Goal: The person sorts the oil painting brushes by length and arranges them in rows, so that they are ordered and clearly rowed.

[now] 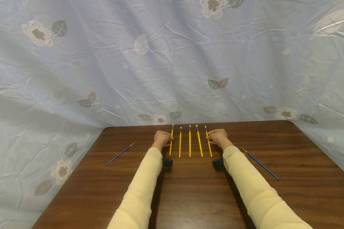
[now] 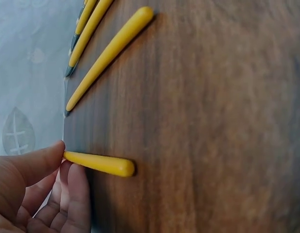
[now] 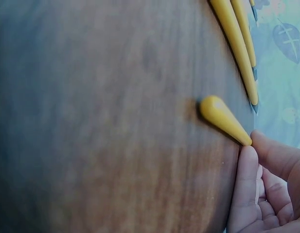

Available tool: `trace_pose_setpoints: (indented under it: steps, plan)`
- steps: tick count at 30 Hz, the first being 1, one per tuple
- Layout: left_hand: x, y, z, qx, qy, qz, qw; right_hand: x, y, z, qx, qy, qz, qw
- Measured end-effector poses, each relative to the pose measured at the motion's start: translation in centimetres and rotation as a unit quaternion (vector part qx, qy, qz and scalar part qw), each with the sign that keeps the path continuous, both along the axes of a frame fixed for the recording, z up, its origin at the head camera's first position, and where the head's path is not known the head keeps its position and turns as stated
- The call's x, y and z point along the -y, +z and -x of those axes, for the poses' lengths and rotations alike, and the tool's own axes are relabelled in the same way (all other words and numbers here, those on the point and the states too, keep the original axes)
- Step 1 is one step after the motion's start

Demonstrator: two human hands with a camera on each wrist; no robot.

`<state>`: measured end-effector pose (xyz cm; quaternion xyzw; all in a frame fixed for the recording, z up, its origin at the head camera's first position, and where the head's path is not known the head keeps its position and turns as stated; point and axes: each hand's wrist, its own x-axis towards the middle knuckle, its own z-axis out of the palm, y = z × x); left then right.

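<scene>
Yellow paintbrushes (image 1: pixel 190 143), five of them, form a row before you near the far edge of the brown table (image 1: pixel 189 197), pale tips toward the patterned cloth (image 1: pixel 172 82) behind. At your far left, a blue paintbrush (image 1: pixel 120 153) lies at a slant on the wood, its tip pointing away from you and to the right. Next comes your left hand (image 1: pixel 162 138), below a pale yellow sleeve (image 1: pixel 140 187); its thumb and fingers pinch the leftmost brush (image 1: pixel 170 148) of the row, whose rounded end points back toward you. You cannot tell whether that brush rests on the wood or is slightly raised. Then the second brush (image 1: pixel 180 144), the middle one and the fourth brush (image 1: pixel 199 143) lie apart from one another, untouched by your hands. The rightmost brush (image 1: pixel 210 148), tilted with its tip leftward, is pinched between the thumb and fingers of your right hand (image 1: pixel 218 137); whether it touches the wood is likewise unclear. Farther right, beyond your right sleeve (image 1: pixel 252 187), another blue brush (image 1: pixel 259 163) lies slanted, its tip away from you and to the left.
</scene>
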<state>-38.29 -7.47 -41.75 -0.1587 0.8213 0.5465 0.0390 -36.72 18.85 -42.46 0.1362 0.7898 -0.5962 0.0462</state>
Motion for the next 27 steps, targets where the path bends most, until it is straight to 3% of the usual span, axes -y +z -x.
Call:
trace_pose_setpoints:
  steps: [10, 20, 27]
  plan:
    - [-0.44, -0.1, -0.53, -0.036, -0.023, 0.082, 0.9957, 0.14, 0.02, -0.14, 0.009, -0.001, -0.002, 1.0]
    - [-0.44, 0.04, -0.77, -0.043, -0.022, 0.108, 0.993, 0.31, 0.19, -0.45, 0.004, -0.005, -0.003, 1.0]
    - [-0.31, -0.01, -0.73, -0.044, -0.015, 0.103, 0.9936, 0.41, 0.5, -0.59, -0.002, -0.002, -0.001, 1.0]
